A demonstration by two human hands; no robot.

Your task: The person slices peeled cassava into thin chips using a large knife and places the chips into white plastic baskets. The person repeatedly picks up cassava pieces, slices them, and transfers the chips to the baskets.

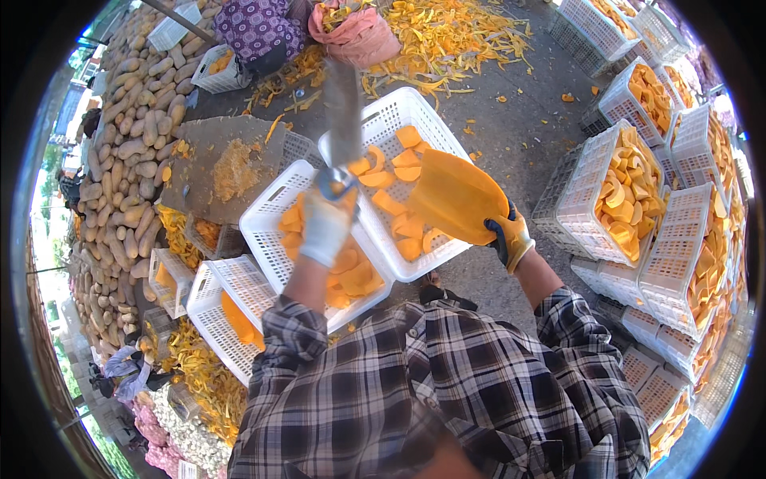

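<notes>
My left hand [330, 218], in a white and blue work glove, grips the handle of a broad knife [342, 114] whose blurred blade points up and away from me. In my right hand [508, 233], gloved in yellow and dark blue, is the edge of a large peeled orange pumpkin piece [458, 197]. That piece is over the right side of a white plastic crate [440, 120] with several cut pumpkin chunks [389, 202] inside. Below my left forearm, a second white crate [269, 200] holds more orange chunks [353, 278].
Stacked crates of cut pumpkin [628, 191] stand on the right. Whole pumpkins [128, 149] are heaped on the left. Orange peelings [455, 36] and a pink sack [359, 39] lie ahead, beside a person in purple patterned clothing [260, 30]. Another crate [227, 323] is at lower left.
</notes>
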